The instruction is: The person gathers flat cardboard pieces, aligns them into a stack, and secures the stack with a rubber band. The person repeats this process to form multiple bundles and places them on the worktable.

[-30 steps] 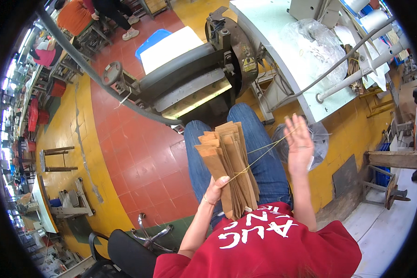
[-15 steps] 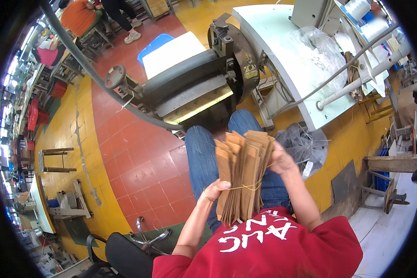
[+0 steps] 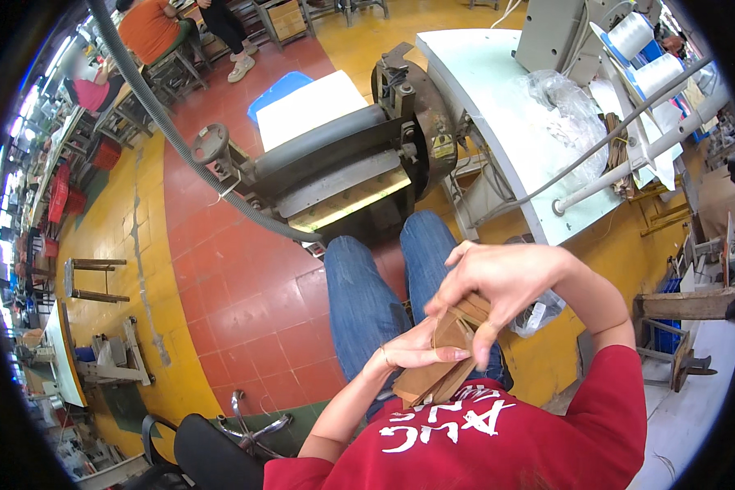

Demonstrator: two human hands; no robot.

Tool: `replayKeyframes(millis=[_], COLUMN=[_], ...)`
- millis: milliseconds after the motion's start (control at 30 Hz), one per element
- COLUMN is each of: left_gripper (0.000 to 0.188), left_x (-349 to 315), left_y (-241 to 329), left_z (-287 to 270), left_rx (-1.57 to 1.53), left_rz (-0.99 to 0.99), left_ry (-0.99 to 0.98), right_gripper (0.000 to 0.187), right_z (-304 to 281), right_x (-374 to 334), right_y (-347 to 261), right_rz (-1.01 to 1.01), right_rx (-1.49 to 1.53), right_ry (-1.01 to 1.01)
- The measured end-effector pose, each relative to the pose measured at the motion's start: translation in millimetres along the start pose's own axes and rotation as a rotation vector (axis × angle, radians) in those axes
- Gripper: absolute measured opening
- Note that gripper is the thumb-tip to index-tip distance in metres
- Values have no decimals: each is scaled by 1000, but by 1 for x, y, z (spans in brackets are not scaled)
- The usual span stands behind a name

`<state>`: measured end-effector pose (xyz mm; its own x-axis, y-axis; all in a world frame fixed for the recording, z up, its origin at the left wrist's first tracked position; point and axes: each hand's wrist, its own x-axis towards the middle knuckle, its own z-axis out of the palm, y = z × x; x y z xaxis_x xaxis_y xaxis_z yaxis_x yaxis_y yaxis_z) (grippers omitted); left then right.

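Observation:
A bundle of flat, stiff brown strips (image 3: 427,378) is tilted above my lap, close to the red shirt. My left hand (image 3: 418,349) grips it from the left, thumb laid across the strips. From the upper right, my right hand (image 3: 498,282) arches over the bundle's far end, its fingers and thumb bent around it. A thin yellowish band (image 3: 434,328) shows faintly near the fingertips; whether the right hand pinches it is hard to make out. The right hand covers much of the bundle's far end.
Beyond my knees stands a dark machine with a roller (image 3: 327,143) and handwheel (image 3: 211,144). A pale worktable (image 3: 498,106) bearing clear plastic and thread cones (image 3: 629,33) is at right. Left are a black chair (image 3: 212,453) and a stool frame (image 3: 98,280). Co-workers sit far left.
The bundle has tipped over and come lower, from nearly upright. My right hand has moved from its right side to over its far end, and that elbow has swung outward.

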<state>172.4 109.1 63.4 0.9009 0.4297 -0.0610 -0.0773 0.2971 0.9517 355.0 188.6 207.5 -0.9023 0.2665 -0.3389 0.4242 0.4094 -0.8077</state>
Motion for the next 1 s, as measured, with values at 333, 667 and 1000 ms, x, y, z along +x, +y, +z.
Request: replayKeyframes(millis=[333, 667, 1000], left_gripper=[57, 95, 104], left_x=[-6, -6, 20], left_y=[-16, -61, -30], left_z=[9, 8, 59], left_rx=[90, -19, 490], left_rz=[-251, 8, -178], left_ry=[267, 629, 524], right_gripper=[15, 121, 85], right_z=[46, 158, 220], right_x=[26, 14, 2], right_y=[3, 62, 104], right_rz=[-295, 354, -34], right_rx=[-544, 1007, 1432], right_ry=[257, 1316, 1343])
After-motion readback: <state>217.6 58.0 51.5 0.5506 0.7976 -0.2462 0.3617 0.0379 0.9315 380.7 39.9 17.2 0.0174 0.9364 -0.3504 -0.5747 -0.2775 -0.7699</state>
